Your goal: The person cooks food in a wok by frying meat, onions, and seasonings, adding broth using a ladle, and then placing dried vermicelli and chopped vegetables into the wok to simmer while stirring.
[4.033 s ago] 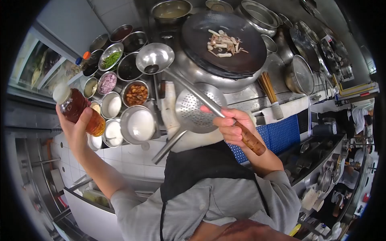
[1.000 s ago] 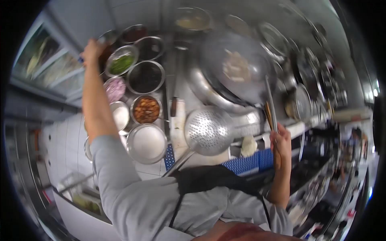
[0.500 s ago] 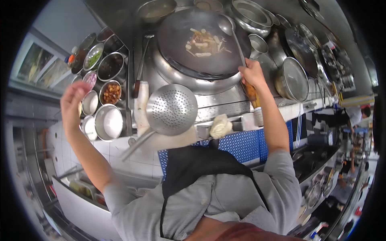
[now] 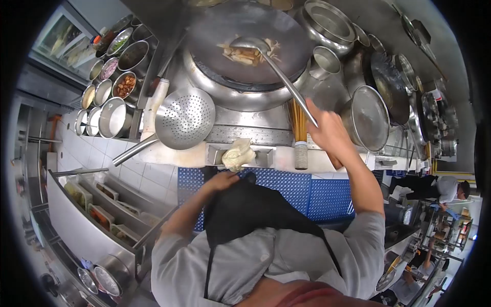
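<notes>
My right hand [image 4: 327, 132] is closed around the long handle of a metal ladle [image 4: 289, 84]. The ladle's bowl is tipped over pale, strip-like food pieces [image 4: 245, 57] in a large dark wok [image 4: 207, 64]. The wooden end of the handle shows below my fist. My left hand [image 4: 221, 181] is low at the counter's front, beside my black apron. Its fingers are partly hidden, so their grip is unclear. Just above it, a crumpled pale cloth [image 4: 239, 155] lies over a metal trough. A perforated strainer [image 4: 185, 118] rests to the left, its handle pointing toward me.
Bowls of ingredients, one with browned pieces [image 4: 124, 86], crowd the left side. A brush of thin bamboo sticks [image 4: 299, 125] lies right of the cloth. A sieve [image 4: 369, 118] and several pots stand to the right. Drawers with food containers [image 4: 99, 215] are at lower left; other people work far right.
My left hand has dropped from the ingredient bowls to near the cloth. My right hand has brought the ladle's bowl from the wok's upper right down over the food. The view has shifted.
</notes>
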### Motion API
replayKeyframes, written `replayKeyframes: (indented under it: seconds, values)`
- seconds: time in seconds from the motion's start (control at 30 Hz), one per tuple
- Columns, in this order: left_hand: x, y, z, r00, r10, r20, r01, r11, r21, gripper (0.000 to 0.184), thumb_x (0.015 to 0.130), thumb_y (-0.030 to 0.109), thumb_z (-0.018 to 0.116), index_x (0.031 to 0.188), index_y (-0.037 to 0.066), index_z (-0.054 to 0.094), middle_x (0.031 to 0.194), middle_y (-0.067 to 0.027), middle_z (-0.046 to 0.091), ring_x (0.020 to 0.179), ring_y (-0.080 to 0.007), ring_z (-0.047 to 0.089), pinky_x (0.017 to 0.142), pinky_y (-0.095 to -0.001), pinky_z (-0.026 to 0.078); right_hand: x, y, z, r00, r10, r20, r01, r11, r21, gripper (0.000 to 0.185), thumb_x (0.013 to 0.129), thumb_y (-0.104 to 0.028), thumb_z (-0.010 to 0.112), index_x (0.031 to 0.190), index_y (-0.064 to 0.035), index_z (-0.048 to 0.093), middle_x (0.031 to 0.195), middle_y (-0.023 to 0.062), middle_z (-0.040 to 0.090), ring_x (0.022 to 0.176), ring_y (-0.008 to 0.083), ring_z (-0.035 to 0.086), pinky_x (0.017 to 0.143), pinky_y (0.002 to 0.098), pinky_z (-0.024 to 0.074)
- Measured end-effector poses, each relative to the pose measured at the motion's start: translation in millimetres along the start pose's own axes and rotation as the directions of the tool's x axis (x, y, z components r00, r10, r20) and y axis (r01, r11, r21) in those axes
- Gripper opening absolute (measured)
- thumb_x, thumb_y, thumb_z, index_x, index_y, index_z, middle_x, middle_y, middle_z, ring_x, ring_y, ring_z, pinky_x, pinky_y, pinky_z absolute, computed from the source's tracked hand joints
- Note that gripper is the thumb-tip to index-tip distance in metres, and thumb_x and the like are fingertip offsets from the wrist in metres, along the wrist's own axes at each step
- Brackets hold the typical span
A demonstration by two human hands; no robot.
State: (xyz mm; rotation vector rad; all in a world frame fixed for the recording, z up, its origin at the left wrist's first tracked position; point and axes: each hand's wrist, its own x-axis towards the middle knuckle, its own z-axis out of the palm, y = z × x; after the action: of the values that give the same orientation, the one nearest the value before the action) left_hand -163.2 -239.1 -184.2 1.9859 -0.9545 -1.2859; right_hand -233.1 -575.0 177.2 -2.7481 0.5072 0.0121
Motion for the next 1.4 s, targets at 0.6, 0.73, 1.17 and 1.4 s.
replayKeyframes:
  seconds: [0.6,0.73,1.17,1.4]
  values:
    - [216,55,129,0.95,-0.091,0.299,0.001,0.958,0.288,0.063,0.095,0.052,0.053,0.127,-0.002,0.06,0.114,-0.0227,0.069,0.107,-0.036,0.066,0.098,-0.0448,0.049,56,28,63,0.941,0.292,0.168,-0.281,0.403,0.871,0.039,0.089,-0.004,0.063,0.127,0.0025,0.06,0.066,0.003,0.057,0.043,0.0109,0.052,0.038,0.0278,0.0416]
    - [162,75,110,0.943,0.058,0.327,-0.138,0.964,0.227,0.062,0.094,0.05,0.055,0.129,-0.002,0.06,0.113,-0.0218,0.07,0.106,-0.0354,0.067,0.098,-0.0444,0.049,65,44,64,0.966,0.254,0.051,-0.171,0.481,0.86,0.038,0.088,-0.005,0.065,0.125,0.0012,0.063,0.068,0.0047,0.061,0.041,0.0149,0.053,0.038,0.0281,0.0428]
    - [20,257,-188,0.371,0.709,-0.6,-0.018,0.651,0.759,0.049,0.079,0.016,0.072,0.122,-0.004,0.06,0.133,-0.0228,0.056,0.128,-0.0403,0.049,0.107,-0.0469,0.04,88,-23,42,0.98,0.042,0.196,-0.13,0.876,0.464,0.057,0.086,-0.011,0.065,0.141,-0.0019,0.052,0.062,0.0077,0.057,0.043,0.0152,0.054,0.047,0.0337,0.0477]
    - [64,259,-239,0.711,0.55,-0.438,-0.06,0.668,0.742,0.037,0.088,0.039,0.064,0.087,0.003,0.073,0.087,-0.0192,0.072,0.089,-0.0369,0.07,0.08,-0.0477,0.055,27,-21,24,0.999,0.039,0.036,-0.039,0.999,-0.006,0.045,0.083,-0.011,0.063,0.127,-0.0023,0.059,0.093,0.0278,0.068,0.09,0.0432,0.067,0.081,0.0494,0.052]
